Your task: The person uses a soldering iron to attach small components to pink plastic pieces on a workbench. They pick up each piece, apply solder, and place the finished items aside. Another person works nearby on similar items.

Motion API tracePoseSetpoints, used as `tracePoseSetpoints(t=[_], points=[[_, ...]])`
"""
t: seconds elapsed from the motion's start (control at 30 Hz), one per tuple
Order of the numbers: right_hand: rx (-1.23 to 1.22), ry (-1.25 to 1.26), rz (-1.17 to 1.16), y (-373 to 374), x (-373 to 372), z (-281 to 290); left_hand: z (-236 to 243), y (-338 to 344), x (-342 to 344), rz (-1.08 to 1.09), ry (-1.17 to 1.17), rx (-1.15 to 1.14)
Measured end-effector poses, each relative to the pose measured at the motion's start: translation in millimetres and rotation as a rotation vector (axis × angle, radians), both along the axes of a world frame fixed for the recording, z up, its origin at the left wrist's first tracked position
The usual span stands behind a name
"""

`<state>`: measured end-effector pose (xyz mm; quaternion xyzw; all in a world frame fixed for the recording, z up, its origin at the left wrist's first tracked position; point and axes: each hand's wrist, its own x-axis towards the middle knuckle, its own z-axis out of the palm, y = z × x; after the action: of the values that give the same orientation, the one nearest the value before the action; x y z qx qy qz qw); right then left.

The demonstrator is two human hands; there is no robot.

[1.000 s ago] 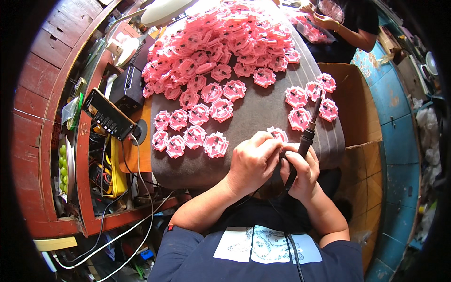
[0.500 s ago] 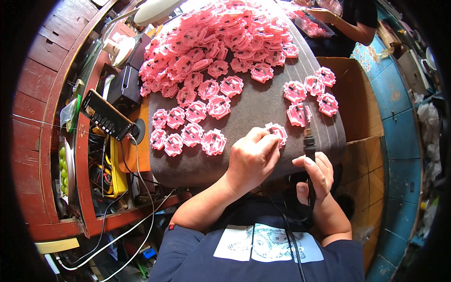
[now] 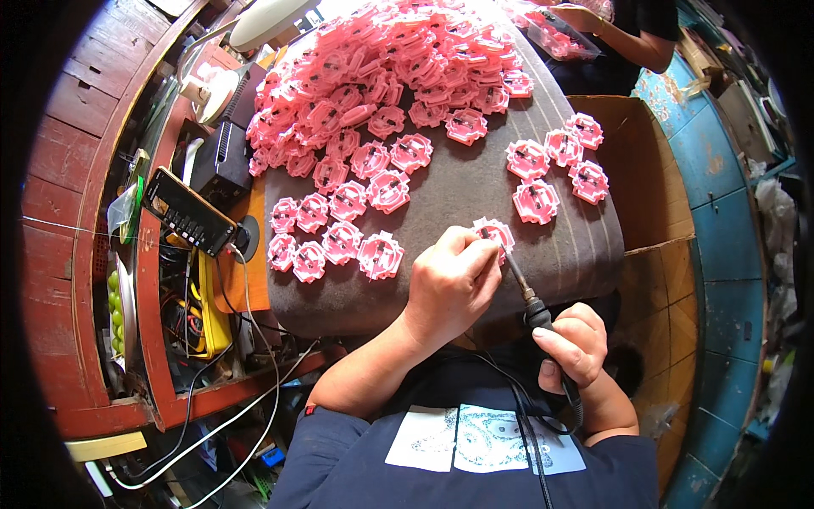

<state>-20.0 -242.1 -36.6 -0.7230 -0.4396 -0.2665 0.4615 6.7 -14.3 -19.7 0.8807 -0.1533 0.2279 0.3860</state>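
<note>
So, right hand gripping a soldering iron, tip at a pink part on the counter, left hand bunched beside it, can't tell what's pinched

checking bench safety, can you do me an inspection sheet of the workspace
Surface: dark worktop, stripes along its right side.
Job's things: heap of pink parts at back, more spread nearer; soldering iron tip at nearest pink part, contact unclear.
Clutter: phone, black box at left.
Hands: left hand closed by that part; right hand holds the iron.
Cables: white cables lower left; black cord over shirt.
Surroundings: open cardboard box right; another person's arm beyond.
</note>
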Motion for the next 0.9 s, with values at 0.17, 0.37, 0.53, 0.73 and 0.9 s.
tracePoseSetpoints(t=[0.17, 0.37, 0.53, 0.73, 0.9], points=[[-0.002, -0.010, -0.006, 0.4, 0.6, -3.2, 1.2, -0.8, -0.6, 0.001, 0.015, -0.014], [-0.017, -0.011, -0.013, -0.2, 0.4, -2.7, -0.1, -0.5, 0.7, -0.007, -0.007, -0.016], [-0.020, -0.009, -0.009, 0.7, -0.1, -1.8, 0.2, -0.1, 0.2, -0.007, 0.008, -0.022], [-0.015, -0.010, -0.014, 0.6, -0.7, -5.4, 0.3, 0.2, 0.9, -0.012, -0.001, -0.022], [0.002, 0.010, -0.011, -1.0, -1.4, -5.1, 1.9, 0.0, 0.3, -0.010, 0.021, -0.020]])
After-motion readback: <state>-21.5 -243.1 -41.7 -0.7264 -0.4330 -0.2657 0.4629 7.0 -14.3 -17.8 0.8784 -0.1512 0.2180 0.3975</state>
